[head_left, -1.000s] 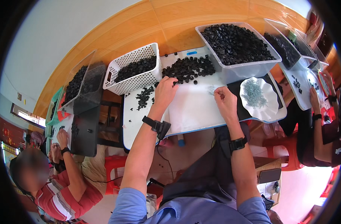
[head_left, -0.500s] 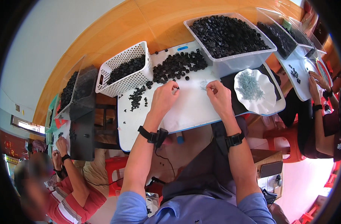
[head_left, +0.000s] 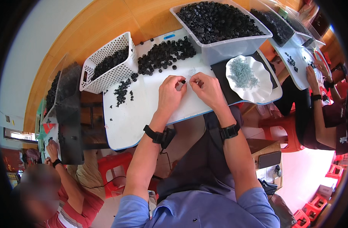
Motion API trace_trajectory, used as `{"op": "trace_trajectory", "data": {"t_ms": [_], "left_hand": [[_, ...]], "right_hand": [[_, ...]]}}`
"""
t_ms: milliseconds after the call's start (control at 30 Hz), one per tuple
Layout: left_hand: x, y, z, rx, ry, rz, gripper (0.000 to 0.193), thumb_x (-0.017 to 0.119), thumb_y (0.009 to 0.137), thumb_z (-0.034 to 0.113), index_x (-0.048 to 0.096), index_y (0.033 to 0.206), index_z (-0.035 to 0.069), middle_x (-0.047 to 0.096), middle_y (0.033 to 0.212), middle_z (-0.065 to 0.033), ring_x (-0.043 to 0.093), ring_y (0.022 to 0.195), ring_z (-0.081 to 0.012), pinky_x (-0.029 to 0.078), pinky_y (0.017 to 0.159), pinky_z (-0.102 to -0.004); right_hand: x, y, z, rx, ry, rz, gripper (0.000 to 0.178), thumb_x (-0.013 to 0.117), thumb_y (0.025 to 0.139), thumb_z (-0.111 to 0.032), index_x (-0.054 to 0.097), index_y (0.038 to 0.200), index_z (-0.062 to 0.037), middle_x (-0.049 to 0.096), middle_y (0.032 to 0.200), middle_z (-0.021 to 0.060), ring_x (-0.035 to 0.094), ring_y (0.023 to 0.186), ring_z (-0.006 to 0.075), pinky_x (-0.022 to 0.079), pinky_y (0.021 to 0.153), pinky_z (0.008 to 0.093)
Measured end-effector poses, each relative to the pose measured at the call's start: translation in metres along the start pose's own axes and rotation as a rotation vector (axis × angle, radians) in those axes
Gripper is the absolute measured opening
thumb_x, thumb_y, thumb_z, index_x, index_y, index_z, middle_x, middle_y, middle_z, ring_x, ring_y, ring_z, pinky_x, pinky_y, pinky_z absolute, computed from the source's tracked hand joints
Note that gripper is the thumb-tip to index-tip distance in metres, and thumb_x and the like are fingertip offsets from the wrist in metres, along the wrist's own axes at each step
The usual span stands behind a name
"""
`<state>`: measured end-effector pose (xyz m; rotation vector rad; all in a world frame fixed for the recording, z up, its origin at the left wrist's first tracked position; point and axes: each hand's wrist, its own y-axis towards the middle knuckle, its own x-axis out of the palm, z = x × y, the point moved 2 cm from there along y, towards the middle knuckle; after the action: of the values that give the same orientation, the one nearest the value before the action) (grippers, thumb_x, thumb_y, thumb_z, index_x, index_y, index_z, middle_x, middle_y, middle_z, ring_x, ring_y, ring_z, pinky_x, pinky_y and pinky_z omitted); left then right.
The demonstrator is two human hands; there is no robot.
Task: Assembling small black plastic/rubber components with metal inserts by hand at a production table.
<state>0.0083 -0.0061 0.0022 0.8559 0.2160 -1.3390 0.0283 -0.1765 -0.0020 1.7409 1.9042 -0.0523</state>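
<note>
Over the white table, my left hand pinches a small black plastic piece between thumb and forefinger. Close beside it, my right hand has its fingertips pressed together. Whatever they hold is too small to make out. The two hands' fingertips almost meet. Just beyond them lies a little heap of thin, pale pieces. To the right, a white scalloped plate bears a pile of thin grey-green pieces. Round black caps are spread beyond my left hand, and smaller black parts lie to its left.
A white perforated basket and a large translucent bin, both holding black parts, stand along the back. A black mat lies partly under the plate. Other people work at tables on both sides. Red stools stand near my legs.
My hands have come together, the right moving left toward the left hand. The whole view has shifted, so the table appears further left and higher.
</note>
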Motion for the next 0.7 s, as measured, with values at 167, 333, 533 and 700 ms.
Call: {"op": "trace_trajectory", "data": {"t_ms": [167, 333, 533, 700], "left_hand": [[0.0022, -0.0038, -0.0018, 0.042, -0.015, 0.040, 0.026, 0.079, 0.082, 0.006, 0.073, 0.107, 0.003, 0.074, 0.098, -0.0118, 0.071, 0.083, -0.0231, 0.058, 0.076, -0.0332], [0.0021, -0.0049, -0.0017, 0.044, -0.004, 0.034, 0.026, 0.080, 0.082, 0.005, 0.074, 0.107, 0.003, 0.075, 0.098, -0.0127, 0.073, 0.084, -0.0232, 0.060, 0.075, -0.0337], [0.0031, -0.0068, -0.0042, 0.032, -0.061, 0.023, 0.025, 0.079, 0.082, 0.003, 0.073, 0.107, 0.004, 0.073, 0.096, -0.0124, 0.073, 0.083, -0.0243, 0.060, 0.074, -0.0342], [0.0019, -0.0066, -0.0022, 0.045, -0.024, 0.003, 0.026, 0.079, 0.082, 0.001, 0.074, 0.107, 0.003, 0.074, 0.098, -0.0122, 0.074, 0.083, -0.0234, 0.060, 0.075, -0.0329]], "right_hand": [[0.0011, -0.0013, -0.0014, -0.033, -0.013, -0.012, 0.011, 0.071, 0.086, -0.013, 0.073, 0.093, -0.0064, 0.075, 0.081, 0.0103, 0.071, 0.071, 0.0274, 0.055, 0.066, 0.0383], [0.0016, -0.0023, -0.0030, -0.022, -0.011, -0.004, 0.010, 0.072, 0.085, -0.013, 0.074, 0.093, -0.0065, 0.075, 0.081, 0.0101, 0.071, 0.070, 0.0263, 0.055, 0.066, 0.0374], [0.0016, -0.0021, -0.0040, -0.019, -0.045, -0.031, 0.013, 0.071, 0.088, -0.008, 0.072, 0.097, 0.0014, 0.074, 0.082, 0.0122, 0.070, 0.068, 0.0189, 0.057, 0.069, 0.0314], [0.0018, -0.0016, -0.0026, 0.006, -0.023, 0.007, 0.010, 0.071, 0.084, -0.011, 0.073, 0.091, -0.0051, 0.074, 0.079, 0.0123, 0.071, 0.070, 0.0274, 0.055, 0.067, 0.0372]]}}
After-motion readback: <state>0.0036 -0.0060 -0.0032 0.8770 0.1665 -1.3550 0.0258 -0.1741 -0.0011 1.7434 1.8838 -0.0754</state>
